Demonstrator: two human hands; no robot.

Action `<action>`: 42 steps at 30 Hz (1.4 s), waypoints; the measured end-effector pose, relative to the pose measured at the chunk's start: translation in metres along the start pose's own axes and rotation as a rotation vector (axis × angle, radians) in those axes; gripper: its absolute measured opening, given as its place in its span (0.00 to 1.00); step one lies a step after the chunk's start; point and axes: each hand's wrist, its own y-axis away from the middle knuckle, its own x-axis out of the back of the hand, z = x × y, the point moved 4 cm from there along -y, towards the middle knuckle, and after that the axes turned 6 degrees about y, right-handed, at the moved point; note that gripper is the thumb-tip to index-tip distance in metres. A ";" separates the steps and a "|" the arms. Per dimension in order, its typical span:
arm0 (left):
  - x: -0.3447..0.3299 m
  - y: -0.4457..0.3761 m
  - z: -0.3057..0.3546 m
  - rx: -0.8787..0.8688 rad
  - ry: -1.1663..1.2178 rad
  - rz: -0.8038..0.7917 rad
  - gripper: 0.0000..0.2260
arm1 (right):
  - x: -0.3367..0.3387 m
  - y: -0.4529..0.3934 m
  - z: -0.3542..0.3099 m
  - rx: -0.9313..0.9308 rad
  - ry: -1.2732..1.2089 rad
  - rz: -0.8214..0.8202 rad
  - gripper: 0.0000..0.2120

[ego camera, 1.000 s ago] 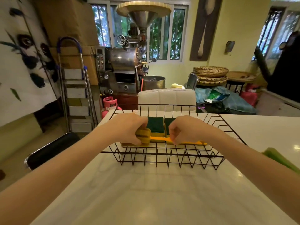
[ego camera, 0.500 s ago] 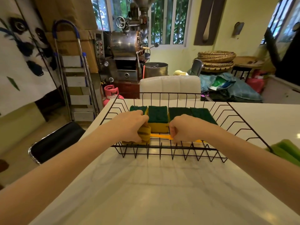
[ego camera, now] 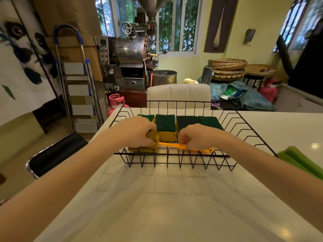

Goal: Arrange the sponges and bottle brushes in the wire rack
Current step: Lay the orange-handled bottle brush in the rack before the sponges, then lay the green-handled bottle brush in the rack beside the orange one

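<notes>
A yellow bottle brush [ego camera: 176, 146] lies along the near edge inside a black wire rack [ego camera: 176, 159] on a white counter [ego camera: 157, 198]. The left hand [ego camera: 138, 131] has its fingers closed around the brush's yellow sponge head, and the right hand [ego camera: 196, 136] has its fingers closed on the thin handle. Just beyond the hands, four green-topped yellow sponges [ego camera: 165, 123] stand in a row across the rack, and a green cloth [ego camera: 300, 158] lies on the counter at the right.

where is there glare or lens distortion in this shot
Head view: bright glare spots on the white table at right; wide-angle bending stretches both forearms and curves the stepladder; the wire rack and sponges stay fairly sharp.
</notes>
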 end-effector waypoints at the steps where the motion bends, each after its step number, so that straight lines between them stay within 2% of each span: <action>1: 0.002 0.002 0.003 -0.001 0.010 0.020 0.17 | 0.001 0.004 0.002 0.003 -0.012 0.002 0.16; 5: 0.012 0.009 0.027 -0.082 0.102 0.120 0.17 | 0.009 0.023 0.015 -0.002 -0.095 0.061 0.17; 9: 0.021 0.011 0.068 -0.213 0.296 0.167 0.19 | 0.021 0.055 0.032 -0.061 -0.251 0.151 0.18; 12: 0.023 0.009 0.104 -0.312 0.399 0.214 0.21 | 0.028 0.087 0.048 -0.115 -0.311 0.274 0.20; 16: 0.018 0.001 0.154 -0.435 0.455 0.253 0.23 | 0.029 0.138 0.078 -0.251 -0.378 0.438 0.21; 19: 0.009 -0.004 0.195 -0.563 0.445 0.243 0.26 | 0.021 0.178 0.100 -0.353 -0.384 0.494 0.23; 25: -0.006 -0.011 0.269 -0.819 0.471 0.179 0.32 | -0.010 0.244 0.136 -0.550 -0.401 0.368 0.33; 30: -0.026 -0.035 0.308 -0.847 0.394 0.125 0.36 | -0.036 0.278 0.151 -0.679 -0.382 0.287 0.36; 36: -0.047 -0.068 0.324 -0.761 0.098 0.070 0.36 | -0.059 0.289 0.161 -0.765 -0.380 0.194 0.31; 40: -0.059 -0.075 0.328 -0.733 -0.040 0.018 0.29 | -0.067 0.284 0.162 -0.774 -0.263 0.148 0.24; 42: -0.060 -0.074 0.329 -0.756 -0.085 0.044 0.25 | -0.067 0.282 0.161 -0.771 -0.170 0.144 0.21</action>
